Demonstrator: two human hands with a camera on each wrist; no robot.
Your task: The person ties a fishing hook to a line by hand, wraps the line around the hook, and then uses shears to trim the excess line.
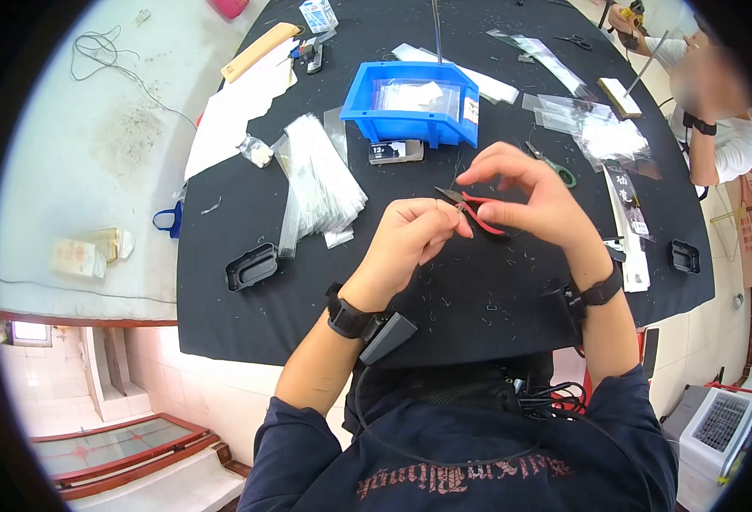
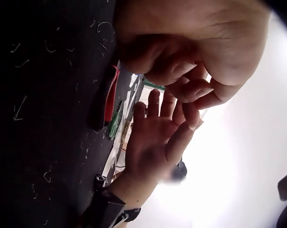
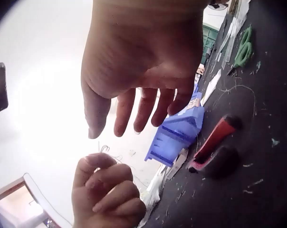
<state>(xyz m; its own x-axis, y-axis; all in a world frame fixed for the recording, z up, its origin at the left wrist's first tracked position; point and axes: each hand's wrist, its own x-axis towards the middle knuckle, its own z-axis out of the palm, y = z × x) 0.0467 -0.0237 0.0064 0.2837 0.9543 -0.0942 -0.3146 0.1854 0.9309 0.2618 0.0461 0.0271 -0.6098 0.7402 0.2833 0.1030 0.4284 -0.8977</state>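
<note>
My left hand (image 1: 410, 235) is raised over the black table, its fingers curled and thumb pressed to the forefinger. It pinches a thin looped strand (image 3: 104, 148), which stands up above the fingertips in the right wrist view; whether thread or fine wire, I cannot tell. Facing it, my right hand (image 1: 547, 200) has its fingers spread and gently bent, thumb apart from the forefinger in the right wrist view. Red-handled pliers (image 3: 218, 138) lie on the cloth below and beyond both hands. Green-handled scissors (image 3: 243, 56) rest farther off, to the right.
A blue bin (image 1: 410, 128) holding clear packets stands beyond the hands, a small box (image 1: 396, 153) before it. Clear plastic sleeves (image 1: 320, 179) are piled at left. Black trays (image 1: 251, 267) sit near both sides. Thread scraps litter the black cloth (image 1: 453, 324). Another person (image 1: 717, 128) is at right.
</note>
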